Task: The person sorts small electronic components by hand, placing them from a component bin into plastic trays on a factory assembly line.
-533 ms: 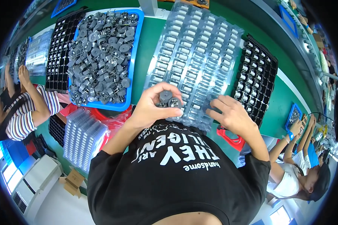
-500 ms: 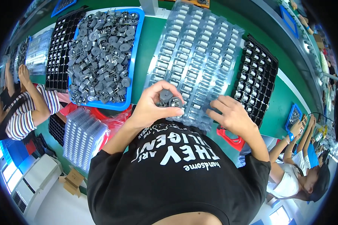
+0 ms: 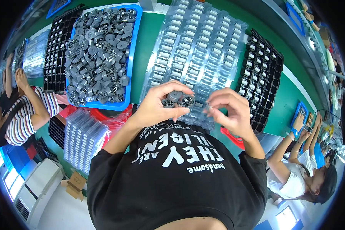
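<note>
The right hand [image 3: 234, 111] has shifted closer to the left hand [image 3: 155, 105], its fingertips now pinching a tiny pale piece [image 3: 208, 107], too small to identify. The left hand grasps at least two round grey parts [image 3: 175, 96] above the near end of one clear tray [image 3: 203, 76] on the green counter [image 3: 147, 38]. One part's open face, components inside, points up, its short axis toward the viewer; its neighbour shows a flat cap. One blue bin [image 3: 132, 50] holds more, too many to count.

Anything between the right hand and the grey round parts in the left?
Nothing visible: only a gap between the right hand and the grey round parts in the left hand, over the clear tray.
</note>
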{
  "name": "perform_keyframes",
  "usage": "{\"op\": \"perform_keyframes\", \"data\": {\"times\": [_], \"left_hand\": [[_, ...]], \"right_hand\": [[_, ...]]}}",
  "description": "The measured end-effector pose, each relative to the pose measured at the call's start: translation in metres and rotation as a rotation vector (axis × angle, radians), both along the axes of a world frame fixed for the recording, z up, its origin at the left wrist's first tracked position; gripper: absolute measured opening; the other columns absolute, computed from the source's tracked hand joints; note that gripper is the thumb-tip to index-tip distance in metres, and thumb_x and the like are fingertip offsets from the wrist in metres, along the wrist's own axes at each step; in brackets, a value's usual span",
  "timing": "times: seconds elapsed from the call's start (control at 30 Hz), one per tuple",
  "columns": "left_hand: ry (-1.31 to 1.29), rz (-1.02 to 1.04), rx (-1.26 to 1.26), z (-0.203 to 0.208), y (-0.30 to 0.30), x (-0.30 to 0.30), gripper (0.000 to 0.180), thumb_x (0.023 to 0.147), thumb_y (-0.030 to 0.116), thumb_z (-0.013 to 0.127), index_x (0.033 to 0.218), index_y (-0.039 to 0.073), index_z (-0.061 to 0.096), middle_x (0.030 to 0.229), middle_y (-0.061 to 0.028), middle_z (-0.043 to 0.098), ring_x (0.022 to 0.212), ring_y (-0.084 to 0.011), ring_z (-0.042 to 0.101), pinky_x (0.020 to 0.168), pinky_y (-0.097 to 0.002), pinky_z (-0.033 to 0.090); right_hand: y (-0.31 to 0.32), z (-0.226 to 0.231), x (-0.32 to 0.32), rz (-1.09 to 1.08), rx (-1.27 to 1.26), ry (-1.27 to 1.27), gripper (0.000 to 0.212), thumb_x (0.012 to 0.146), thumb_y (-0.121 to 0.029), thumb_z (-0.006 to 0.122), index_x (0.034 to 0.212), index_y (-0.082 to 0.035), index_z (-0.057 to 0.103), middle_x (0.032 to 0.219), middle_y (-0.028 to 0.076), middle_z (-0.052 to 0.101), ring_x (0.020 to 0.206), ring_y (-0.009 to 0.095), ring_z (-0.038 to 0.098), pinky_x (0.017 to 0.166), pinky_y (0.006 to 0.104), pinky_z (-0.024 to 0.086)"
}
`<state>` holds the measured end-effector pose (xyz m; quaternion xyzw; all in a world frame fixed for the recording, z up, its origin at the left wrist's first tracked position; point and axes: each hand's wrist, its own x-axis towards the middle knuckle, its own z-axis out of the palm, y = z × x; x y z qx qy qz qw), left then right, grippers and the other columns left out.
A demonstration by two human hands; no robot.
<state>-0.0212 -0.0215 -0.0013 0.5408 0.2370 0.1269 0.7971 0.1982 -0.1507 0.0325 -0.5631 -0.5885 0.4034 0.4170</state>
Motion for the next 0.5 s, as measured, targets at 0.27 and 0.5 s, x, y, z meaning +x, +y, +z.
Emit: {"op": "perform_keyframes", "data": {"times": [0.27,0.5], "left_hand": [[-0.093,0.045,-0.106,-0.004,0.002,-0.005,0.049,0.075,0.004,0.084,0.115,0.004,0.056,0.115,-0.0133,0.067,0.088,-0.0094,0.059,0.076,-0.0221,0.049],[-0.168,0.090,-0.043,-0.010,0.002,-0.007,0.055,0.078,0.014,0.085,0.119,0.005,0.050,0.110,-0.0172,0.068,0.096,-0.0161,0.064,0.079,-0.0262,0.052]], "right_hand": [[0.024,0.009,-0.007,0.134,0.168,-0.067,0.026,0.083,0.003,0.072,0.109,0.001,0.067,0.106,0.014,0.066,0.084,0.022,0.069,0.073,0.0302,0.057],[0.034,0.013,-0.002,0.242,0.397,-0.288,0.029,0.081,0.000,0.074,0.109,0.002,0.066,0.101,0.015,0.068,0.085,0.029,0.070,0.071,0.0357,0.058]]}}
